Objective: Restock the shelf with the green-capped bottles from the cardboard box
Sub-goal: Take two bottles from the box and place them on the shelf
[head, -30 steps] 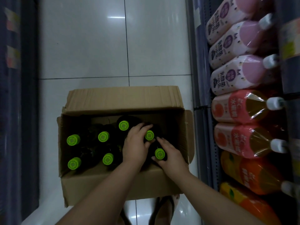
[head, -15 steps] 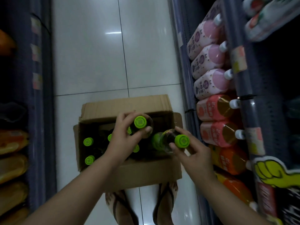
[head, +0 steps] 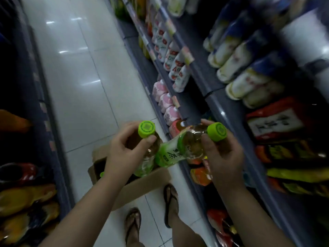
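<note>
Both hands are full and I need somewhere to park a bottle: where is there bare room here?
Bare room: the white tiled floor beyond the cardboard box, between the two shelving runs. The right-hand shelves look packed along their fronts; gaps deeper in cannot be told. The left hand and right hand each hold a green-capped bottle above the box.

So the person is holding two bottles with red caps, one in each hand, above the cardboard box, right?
Not quite: the caps are green, not red. The head view shows the left hand and right hand each holding a green-capped bottle above the cardboard box.
</note>
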Available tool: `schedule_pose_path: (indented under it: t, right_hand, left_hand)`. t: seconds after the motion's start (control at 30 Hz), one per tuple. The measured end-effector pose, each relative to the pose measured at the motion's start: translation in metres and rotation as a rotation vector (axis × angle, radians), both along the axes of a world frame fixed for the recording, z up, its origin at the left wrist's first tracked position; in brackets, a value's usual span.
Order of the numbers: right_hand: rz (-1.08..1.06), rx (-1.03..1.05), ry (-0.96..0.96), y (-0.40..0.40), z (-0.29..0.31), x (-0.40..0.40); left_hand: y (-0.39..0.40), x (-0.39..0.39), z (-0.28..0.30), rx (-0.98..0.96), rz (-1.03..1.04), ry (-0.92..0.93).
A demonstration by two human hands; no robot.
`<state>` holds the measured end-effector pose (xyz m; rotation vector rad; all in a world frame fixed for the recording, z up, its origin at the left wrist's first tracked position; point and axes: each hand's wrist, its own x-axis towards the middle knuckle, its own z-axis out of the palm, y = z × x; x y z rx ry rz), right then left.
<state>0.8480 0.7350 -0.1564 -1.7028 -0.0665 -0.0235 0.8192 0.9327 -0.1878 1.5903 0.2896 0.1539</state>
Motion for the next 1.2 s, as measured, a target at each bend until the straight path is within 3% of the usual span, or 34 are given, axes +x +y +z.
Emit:
schedule_pose_path:
  t: [0.3, 0.5, 0.63, 0.93, 1.2]
  right_hand:
    - [-0.373, 0.105, -0.155, -0.060, 0.181, -0.105]
    - [-0.696, 0.115, -0.228, -0.119, 0.242, -0.184]
    - [-0.854, 0.080, -0.374, -0.155, 0.272, -0.233]
    - [-1.068, -0.031, -0.456, -0.248, 0.291, -0.317]
    - [-1.089, -0.125, -0.562, -0.356, 0.294, -0.335]
  left_hand:
    - [-0.060, -0.034, 0.195, -0.040, -0.262, -0.207]
    - [-0.140, -0.056, 0.269, -0.129, -0.591, -0.328]
    - [-0.207, -0.084, 0.314, -0.177, -0.763, -0.378]
    - [-0.345, -0.140, 0.332, -0.229, -1.163, -0.444]
    - [-0.450, -0.162, 0.331, -0.345, -1.066, -0.530]
